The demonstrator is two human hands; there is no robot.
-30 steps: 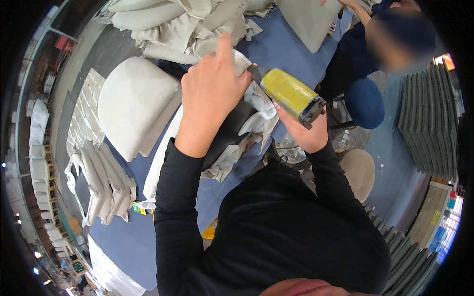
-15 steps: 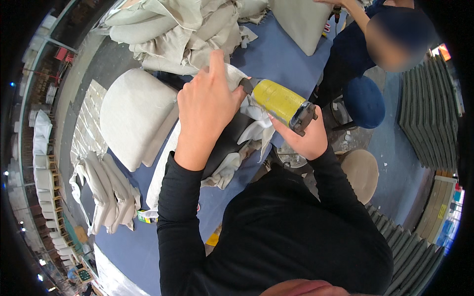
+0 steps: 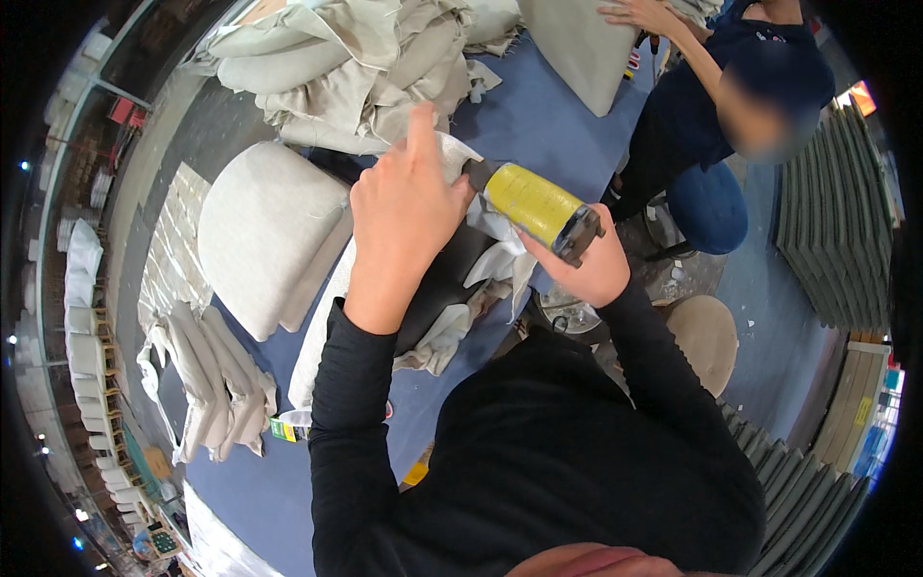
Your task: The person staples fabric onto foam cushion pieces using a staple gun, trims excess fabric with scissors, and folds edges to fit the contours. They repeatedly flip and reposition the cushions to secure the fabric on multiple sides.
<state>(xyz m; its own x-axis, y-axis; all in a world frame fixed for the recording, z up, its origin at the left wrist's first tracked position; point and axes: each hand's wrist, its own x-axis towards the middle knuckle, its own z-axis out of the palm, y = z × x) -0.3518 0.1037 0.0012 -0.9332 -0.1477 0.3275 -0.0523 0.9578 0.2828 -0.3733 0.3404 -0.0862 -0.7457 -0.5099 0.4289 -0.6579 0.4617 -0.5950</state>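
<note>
Head view: I see my right hand (image 3: 588, 271) wrapped round a yellow power tool (image 3: 532, 205), nose against the pale fabric (image 3: 460, 159) on the blue table (image 3: 538, 115). My left hand (image 3: 404, 213) presses that fabric flat, forefinger out. A small green-and-white package (image 3: 285, 430) lies near the table's near edge, just beside my left sleeve.

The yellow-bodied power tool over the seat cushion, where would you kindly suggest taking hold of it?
Probably around the yellow barrel, from the right side near its dark rear end, where the right hand grips. Its nose points left at the fabric under the left hand.
</note>
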